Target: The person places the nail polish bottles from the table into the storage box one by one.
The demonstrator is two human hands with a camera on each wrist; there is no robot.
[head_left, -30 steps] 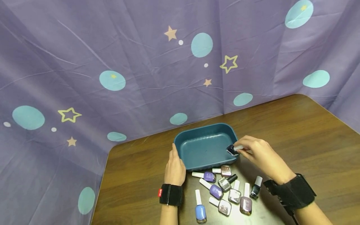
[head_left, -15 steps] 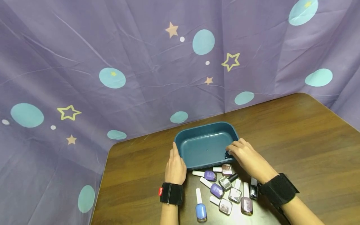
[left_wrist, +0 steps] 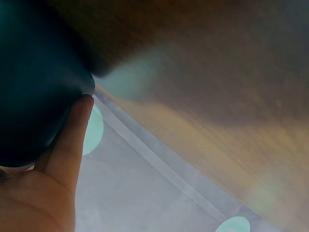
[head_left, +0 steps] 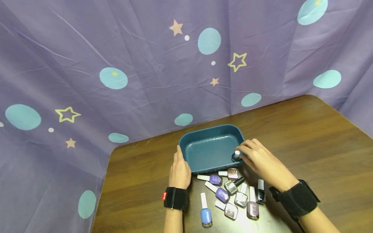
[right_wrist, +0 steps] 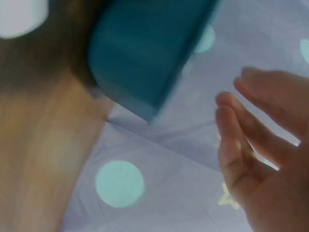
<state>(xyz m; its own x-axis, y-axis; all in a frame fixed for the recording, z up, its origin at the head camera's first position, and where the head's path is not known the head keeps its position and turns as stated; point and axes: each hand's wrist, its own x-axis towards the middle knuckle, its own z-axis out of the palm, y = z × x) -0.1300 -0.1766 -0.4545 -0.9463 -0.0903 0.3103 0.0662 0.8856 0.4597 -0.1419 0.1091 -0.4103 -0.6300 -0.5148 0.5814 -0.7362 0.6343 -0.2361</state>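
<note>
Steadily, your left hand [head_left: 179,174] rests along the left wall of a teal tray [head_left: 205,153] on the wooden table [head_left: 131,187], its fingers extended against the side and gripping nothing. Opposite, your right hand [head_left: 259,160] reaches over the near right corner, its fingers loosely bent and parted, with nothing between those visible in the right wrist view. Just beside its fingertips, a dark polish bottle [head_left: 236,158] with a pale cap stands upright inside the tray, in that same corner; whether a finger touches it, you cannot tell from these angles. Nearest you, nine more bottles lie on the tabletop: two purple bottles [head_left: 222,195], a blue bottle [head_left: 206,217], a mauve bottle [head_left: 252,210], a black bottle [head_left: 261,195] close to your right wristband [head_left: 298,198], a pinkish bottle [head_left: 232,173] just below the tray's front wall, a black-capped silver bottle [head_left: 231,187], and two white-capped glittery bottles [head_left: 231,211]. Behind the table hangs a lilac curtain [head_left: 145,64] printed with stars and turquoise spots.
</note>
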